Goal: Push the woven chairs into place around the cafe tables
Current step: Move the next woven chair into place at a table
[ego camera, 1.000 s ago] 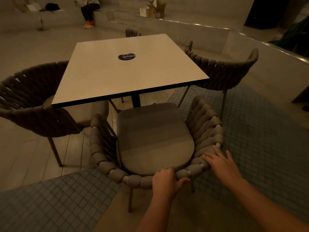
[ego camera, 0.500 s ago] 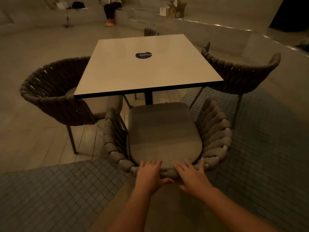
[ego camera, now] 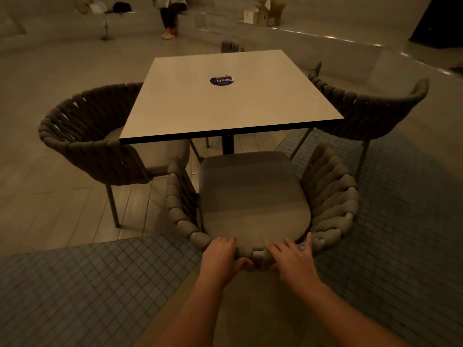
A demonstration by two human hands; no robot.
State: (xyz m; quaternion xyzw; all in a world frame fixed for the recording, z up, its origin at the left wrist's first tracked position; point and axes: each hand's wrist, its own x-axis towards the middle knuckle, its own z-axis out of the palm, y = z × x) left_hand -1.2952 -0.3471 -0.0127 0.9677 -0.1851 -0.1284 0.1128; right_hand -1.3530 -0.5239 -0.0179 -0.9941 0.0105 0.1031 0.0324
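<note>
**Both hands on the chair back, seat short of the counter edge**

At the left, a woven chair (ego camera: 95,136) already sits tucked against the counter (ego camera: 225,101), its seat partly under the top. In the middle, the near woven chair (ego camera: 253,196) faces the counter with its cushion front just beside the counter's edge, not yet under it. The left hand (ego camera: 220,256) wraps the back rail, its grip curled around the woven rim, thumb underneath, likely to steer. The right hand (ego camera: 293,259) lies beside it, fingers spread flat over the rim, seemingly to press forward. At the right, another woven chair (ego camera: 370,113) stands close against the counter's side.
</note>
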